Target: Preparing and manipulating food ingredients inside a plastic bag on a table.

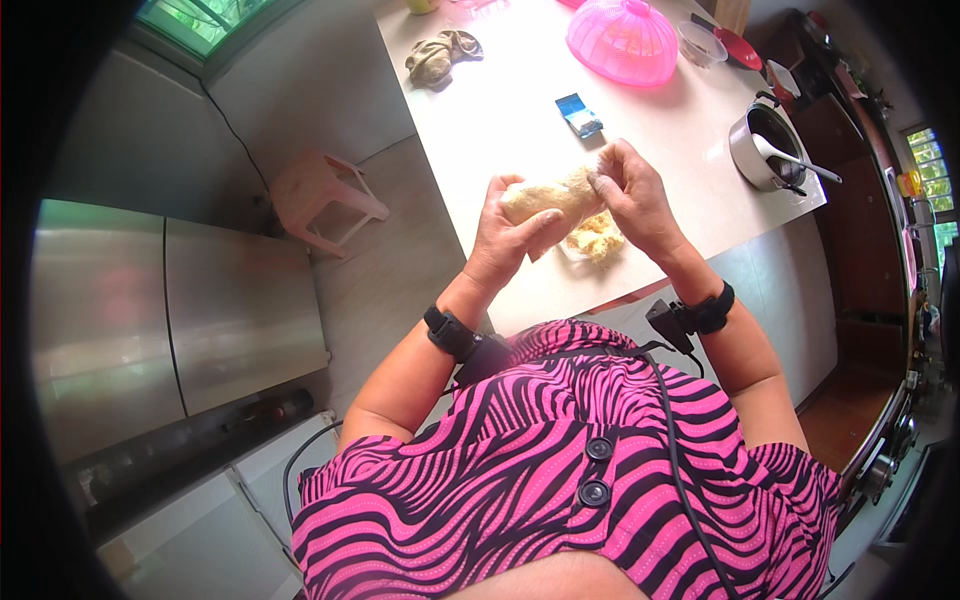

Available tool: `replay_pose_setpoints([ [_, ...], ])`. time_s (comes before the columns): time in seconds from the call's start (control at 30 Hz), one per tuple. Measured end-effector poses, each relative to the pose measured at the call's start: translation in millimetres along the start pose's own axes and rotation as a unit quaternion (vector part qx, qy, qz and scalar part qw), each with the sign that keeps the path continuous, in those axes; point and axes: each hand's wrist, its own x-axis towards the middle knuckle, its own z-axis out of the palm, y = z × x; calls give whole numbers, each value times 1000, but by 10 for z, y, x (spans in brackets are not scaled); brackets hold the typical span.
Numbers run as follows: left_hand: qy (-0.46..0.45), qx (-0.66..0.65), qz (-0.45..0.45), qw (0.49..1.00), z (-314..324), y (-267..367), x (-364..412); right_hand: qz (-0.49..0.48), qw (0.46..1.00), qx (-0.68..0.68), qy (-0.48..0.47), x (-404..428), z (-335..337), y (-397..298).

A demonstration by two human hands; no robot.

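Note:
Both my hands hold a pale yellow, crumbly food bundle (pixel 551 196), which seems to be in a clear wrap, above the near part of a white table (pixel 525 289). My left hand (pixel 506 225) grips its left end, with the thumb along the near side. The fingertips of my right hand (pixel 628 184) pinch the bundle's right end. Under and just behind my hands sits a small clear dish (pixel 576 250) with yellow shredded food (pixel 598 238); the bundle and my right hand hide part of it. Beyond my hands lies a small blue packet (pixel 579 116).
A pink mesh food cover (pixel 622 41) stands at the far side. At the right edge is a steel pot (pixel 750 146) with a white ladle (pixel 795 159). A crumpled brown cloth (pixel 439 58) lies far left. On the floor at left stands a pink plastic stool (pixel 319 199).

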Motion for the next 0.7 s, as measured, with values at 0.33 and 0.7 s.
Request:
replay_pose_setpoints([
  [0.33, -57, 31, -50, 997, -128, -89, 44, 31, 999, 2, -25, -17, 16, 28],
  [0.7, -21, 24, -76, 997, -452, -262, 122, 18, 999, -6, -33, -1, -18, -17],
])
